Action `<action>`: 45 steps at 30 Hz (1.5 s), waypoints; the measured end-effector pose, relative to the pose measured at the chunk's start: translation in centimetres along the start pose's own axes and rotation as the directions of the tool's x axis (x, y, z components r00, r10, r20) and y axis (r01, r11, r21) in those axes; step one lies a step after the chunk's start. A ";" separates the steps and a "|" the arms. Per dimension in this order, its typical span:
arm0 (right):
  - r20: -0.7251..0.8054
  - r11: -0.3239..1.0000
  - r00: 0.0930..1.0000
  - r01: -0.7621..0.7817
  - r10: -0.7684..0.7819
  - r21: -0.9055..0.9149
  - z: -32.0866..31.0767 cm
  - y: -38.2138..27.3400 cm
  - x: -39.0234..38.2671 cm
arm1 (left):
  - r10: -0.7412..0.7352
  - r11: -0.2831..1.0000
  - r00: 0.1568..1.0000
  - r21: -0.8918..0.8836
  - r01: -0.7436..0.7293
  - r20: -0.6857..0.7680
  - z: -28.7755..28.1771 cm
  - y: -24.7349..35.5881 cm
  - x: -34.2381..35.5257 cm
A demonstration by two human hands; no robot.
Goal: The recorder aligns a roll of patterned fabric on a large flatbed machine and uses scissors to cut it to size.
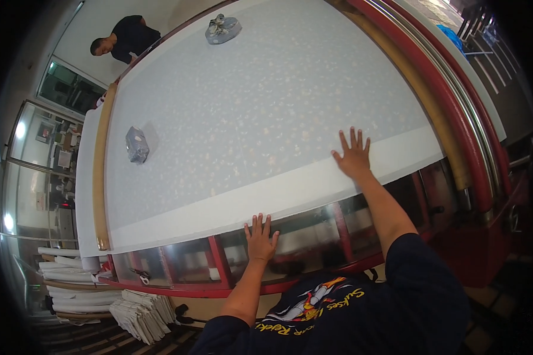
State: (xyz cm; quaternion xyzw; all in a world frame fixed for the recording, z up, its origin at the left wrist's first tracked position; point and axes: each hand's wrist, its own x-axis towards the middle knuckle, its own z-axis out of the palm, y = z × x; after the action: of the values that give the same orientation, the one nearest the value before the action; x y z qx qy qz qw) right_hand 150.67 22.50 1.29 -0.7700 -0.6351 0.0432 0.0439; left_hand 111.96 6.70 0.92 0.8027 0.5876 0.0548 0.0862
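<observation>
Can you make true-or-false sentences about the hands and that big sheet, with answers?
1. The right hand is a fist. False: it is spread open.
2. The right hand reaches farther across the pale sheet than the left hand. True.
3. No objects sit on the sheet. False: two wrapped bundles do.
4. A cardboard tube lies along the sheet's left side. True.
5. A co-worker is at the near edge. False: at the far side.
</observation>
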 end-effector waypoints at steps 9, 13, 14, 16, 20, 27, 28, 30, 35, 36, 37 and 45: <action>0.048 0.979 0.979 0.196 -0.198 0.055 0.2 -7.9 -4.3 | 0.042 0.999 0.998 -0.013 -0.042 -0.036 -0.3 -0.2 -0.8; 0.091 0.952 0.949 0.297 -0.303 0.073 0.3 -11.0 -6.6 | 0.043 0.999 0.999 -0.015 -0.043 -0.009 -0.6 0.0 -1.2; 0.110 0.945 0.939 0.318 -0.325 0.072 0.4 -11.7 -7.2 | 0.023 1.000 1.000 -0.014 -0.023 -0.012 -0.7 0.0 -1.4; 0.122 0.929 0.922 0.359 -0.368 0.085 0.3 -12.9 -8.4 | 0.037 0.998 0.998 -0.061 -0.034 0.056 -1.1 0.0 -1.7; 0.155 0.895 0.882 0.437 -0.446 0.089 0.6 -15.1 -10.5 | -0.013 0.992 0.995 -0.120 0.025 0.103 -1.4 -0.8 -5.0; 0.190 0.858 0.837 0.507 -0.513 0.082 0.6 -19.3 -12.6 | -0.106 0.986 0.994 -0.124 0.109 0.033 -1.5 -2.3 -17.5; 0.193 0.840 0.818 0.536 -0.541 0.083 0.7 -19.9 -13.0 | -0.139 0.982 0.990 -0.126 0.141 0.026 -1.6 -2.2 -19.0; 0.190 0.851 0.831 0.520 -0.523 0.071 0.7 -21.1 -13.5 | -0.140 0.981 0.990 -0.131 0.142 0.025 -1.8 -2.0 -21.3; 0.272 0.823 0.780 0.559 -0.563 0.099 -0.1 -26.1 -16.4 | -0.199 0.977 0.978 -0.090 0.193 -0.059 -1.6 -1.9 -24.2; 0.264 0.811 0.771 0.578 -0.579 0.091 0.2 -26.8 -17.0 | -0.155 0.983 0.988 -0.105 0.153 -0.006 -1.7 -2.1 -24.3; 0.253 0.840 0.804 0.537 -0.538 0.081 0.8 -27.6 -17.4 | -0.111 0.986 0.993 -0.120 0.115 0.044 -1.9 -2.9 -24.6; 0.275 0.949 0.910 0.310 -0.311 0.050 2.7 -33.9 -19.4 | -0.262 0.928 0.954 -0.308 0.208 -0.143 -3.2 -13.6 -35.4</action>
State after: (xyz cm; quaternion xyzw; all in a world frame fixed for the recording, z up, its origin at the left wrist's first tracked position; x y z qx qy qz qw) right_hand 113.60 9.90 2.98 -0.6452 -0.7490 0.1456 -0.0376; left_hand 87.93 -22.78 1.80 0.6965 0.6708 0.2025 0.1547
